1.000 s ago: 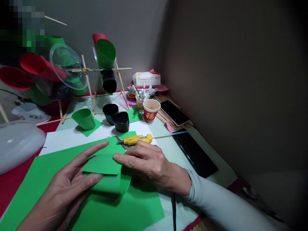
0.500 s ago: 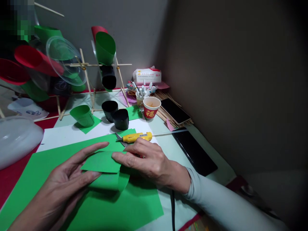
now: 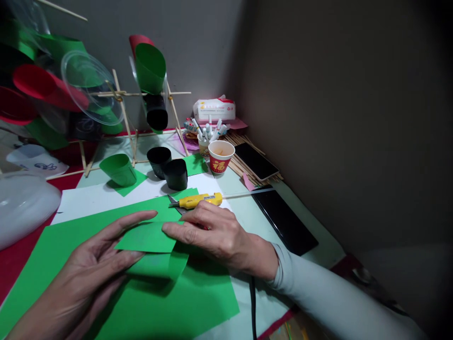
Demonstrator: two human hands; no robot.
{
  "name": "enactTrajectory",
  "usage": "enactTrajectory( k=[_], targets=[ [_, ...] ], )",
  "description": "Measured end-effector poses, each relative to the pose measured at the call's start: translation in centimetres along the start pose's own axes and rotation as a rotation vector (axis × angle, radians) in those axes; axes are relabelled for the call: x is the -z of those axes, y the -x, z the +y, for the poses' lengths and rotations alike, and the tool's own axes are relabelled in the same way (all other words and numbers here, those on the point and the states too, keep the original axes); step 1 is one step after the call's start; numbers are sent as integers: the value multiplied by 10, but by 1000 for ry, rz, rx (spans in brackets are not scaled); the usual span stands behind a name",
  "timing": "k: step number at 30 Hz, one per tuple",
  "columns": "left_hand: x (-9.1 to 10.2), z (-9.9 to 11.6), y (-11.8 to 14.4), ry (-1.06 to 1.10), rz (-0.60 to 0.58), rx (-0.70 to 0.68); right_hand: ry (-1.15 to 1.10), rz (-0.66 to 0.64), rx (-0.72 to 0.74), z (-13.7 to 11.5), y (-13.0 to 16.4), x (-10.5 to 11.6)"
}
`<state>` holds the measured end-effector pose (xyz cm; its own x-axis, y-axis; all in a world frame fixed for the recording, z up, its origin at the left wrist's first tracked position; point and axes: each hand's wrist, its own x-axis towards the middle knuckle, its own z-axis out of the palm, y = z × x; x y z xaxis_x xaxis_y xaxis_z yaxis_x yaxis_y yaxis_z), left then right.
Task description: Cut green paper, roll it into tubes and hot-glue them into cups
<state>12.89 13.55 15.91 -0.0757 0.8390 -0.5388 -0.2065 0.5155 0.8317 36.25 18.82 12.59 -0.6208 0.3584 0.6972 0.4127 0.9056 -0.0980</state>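
We see a left hand (image 3: 94, 267) and a right hand (image 3: 217, 241) grasping a bent piece of green paper (image 3: 145, 238).
Left holds its left end, right forefinger lies on top at the right; paper sits above the big green sheet (image 3: 198, 304) on the worktop (image 3: 244, 219). We note a yellow glue gun (image 3: 200, 200) just beyond the right hand, two black tubes (image 3: 176, 174) farther back.

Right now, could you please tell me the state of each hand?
Left hand: holding the curled green paper.
Right hand: touching that paper's right side; whether it grips underneath cannot be told.
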Motion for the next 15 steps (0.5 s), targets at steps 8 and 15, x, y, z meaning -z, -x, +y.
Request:
enactTrajectory(
  k=[8, 15],
  targets=[
    [11, -6, -7, -51, 6, -16, -38, 89, 7, -1, -2, 2],
    [8, -6, -6, -18, 20, -6, -22, 75, 21, -1, -3, 3]
  ],
)
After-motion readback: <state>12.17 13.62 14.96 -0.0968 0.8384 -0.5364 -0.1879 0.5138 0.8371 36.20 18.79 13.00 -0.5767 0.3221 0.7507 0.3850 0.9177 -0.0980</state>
